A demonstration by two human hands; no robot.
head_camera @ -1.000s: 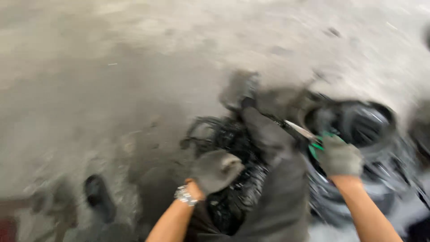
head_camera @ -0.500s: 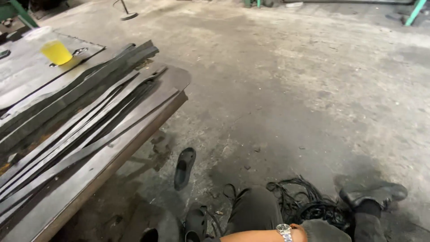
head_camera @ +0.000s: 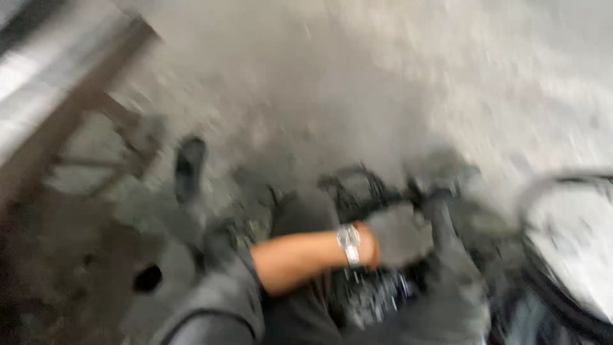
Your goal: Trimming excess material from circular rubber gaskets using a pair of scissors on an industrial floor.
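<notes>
At the far left a metal counter (head_camera: 45,96) slants across the upper corner, with its brown frame and cross braces below it; the whole view is smeared by motion, so edges are soft. Below that, the concrete floor (head_camera: 357,76) is dark and stained, and a small black hole or blot (head_camera: 147,278) shows in a grey patch near the bottom left. A black sandal (head_camera: 189,167) lies on the floor just right of the counter's legs, apart from everything else.

Toward the middle, the person's knee in dark grey trousers (head_camera: 223,306) comes up from the bottom edge. The bare forearm crosses over it from left to right, with a silver wristwatch (head_camera: 349,245) at the wrist. The left hand (head_camera: 399,235) wears a grey work glove and sits over a tangle of black wire (head_camera: 370,291), which lies on the floor between the legs. The glove appears to rest on or just above the tangle; the blur hides the fingers, so I cannot tell whether they are spread, curled, or gripping any strand.

Just beyond the hand, a grey shoe (head_camera: 440,167) points away, with more black wire loops around it. At the right, a dark curved hoop or rim (head_camera: 562,179) arcs over the pale floor, and black cable (head_camera: 562,306) runs down to the bottom right corner. The right hand is not in view.
</notes>
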